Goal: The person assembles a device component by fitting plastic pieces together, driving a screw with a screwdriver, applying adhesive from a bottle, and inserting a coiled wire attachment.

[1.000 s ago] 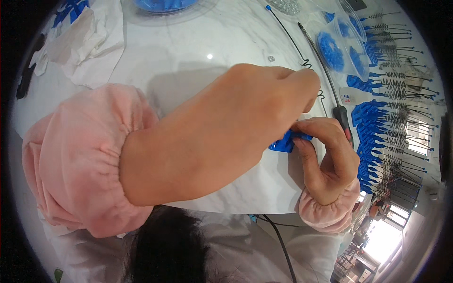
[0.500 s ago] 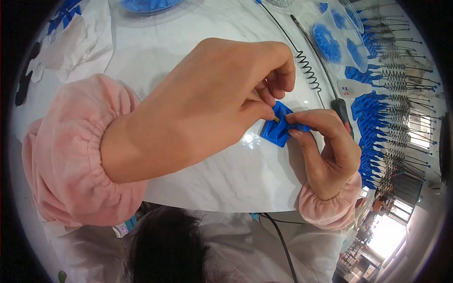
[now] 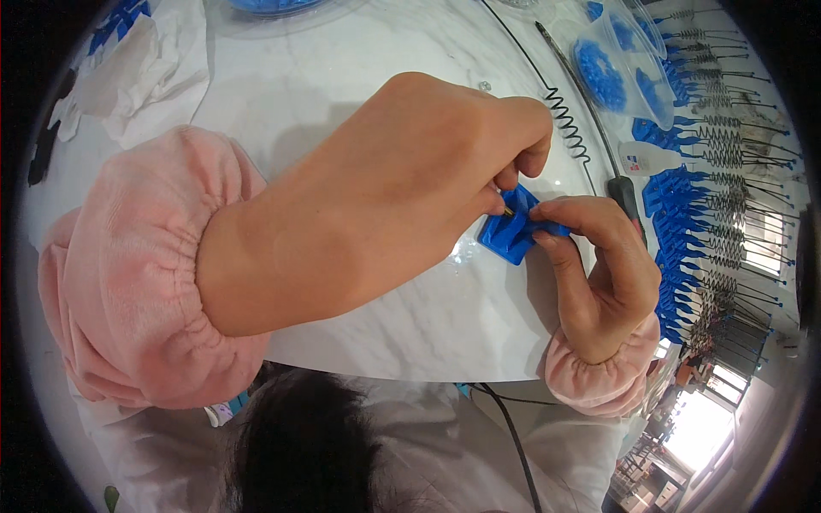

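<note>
Near the right edge of a white marble table (image 3: 342, 77), seen from the head camera looking straight down, two bare hands meet over a small blue plastic piece (image 3: 510, 232). Both arms wear pink cuffed sleeves. The left hand (image 3: 445, 162) reaches across from the left, its fingertips pinched on something thin and yellowish at the piece's upper edge; what that is cannot be told. The right hand (image 3: 599, 274) comes up from the table's near edge and grips the piece's right side between thumb and forefinger, holding it just above or on the tabletop. The piece lies between the two hands, its long axis running from lower left to upper right, with the right hand nearer. Just beyond it lies a coiled wire spring (image 3: 569, 128) on a long straight rod, and beside the right hand a dark tool handle (image 3: 629, 197). Rows of blue parts with springs (image 3: 710, 214) crowd the right edge. Clear tubs of blue bits (image 3: 611, 68) sit at the far right corner, crumpled white cloth (image 3: 145, 68) at the far left. Open tabletop lies left of the hands.
</note>
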A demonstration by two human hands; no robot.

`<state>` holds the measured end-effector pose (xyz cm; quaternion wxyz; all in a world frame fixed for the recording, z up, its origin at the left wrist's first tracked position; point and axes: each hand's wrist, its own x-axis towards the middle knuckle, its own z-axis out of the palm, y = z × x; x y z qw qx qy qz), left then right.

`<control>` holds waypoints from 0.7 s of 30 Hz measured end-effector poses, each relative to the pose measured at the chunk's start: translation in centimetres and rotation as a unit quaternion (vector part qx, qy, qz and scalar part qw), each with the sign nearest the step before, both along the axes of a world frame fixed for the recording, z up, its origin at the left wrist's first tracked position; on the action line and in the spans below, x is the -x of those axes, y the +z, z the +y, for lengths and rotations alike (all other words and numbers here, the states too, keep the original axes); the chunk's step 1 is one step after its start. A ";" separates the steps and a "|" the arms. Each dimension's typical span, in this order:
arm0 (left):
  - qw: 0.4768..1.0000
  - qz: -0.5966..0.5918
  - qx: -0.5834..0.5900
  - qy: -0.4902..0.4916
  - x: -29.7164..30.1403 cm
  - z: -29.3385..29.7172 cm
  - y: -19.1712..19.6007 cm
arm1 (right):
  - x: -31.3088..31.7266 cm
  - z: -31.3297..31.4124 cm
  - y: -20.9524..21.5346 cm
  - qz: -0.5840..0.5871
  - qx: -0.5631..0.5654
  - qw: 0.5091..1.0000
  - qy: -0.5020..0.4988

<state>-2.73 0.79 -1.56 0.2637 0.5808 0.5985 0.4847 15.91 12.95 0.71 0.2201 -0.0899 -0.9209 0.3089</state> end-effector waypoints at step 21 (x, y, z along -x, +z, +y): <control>0.999 0.025 -0.007 0.021 0.0 0.1 0.0 | 0.0 -0.4 0.3 -0.006 0.019 1.000 -0.020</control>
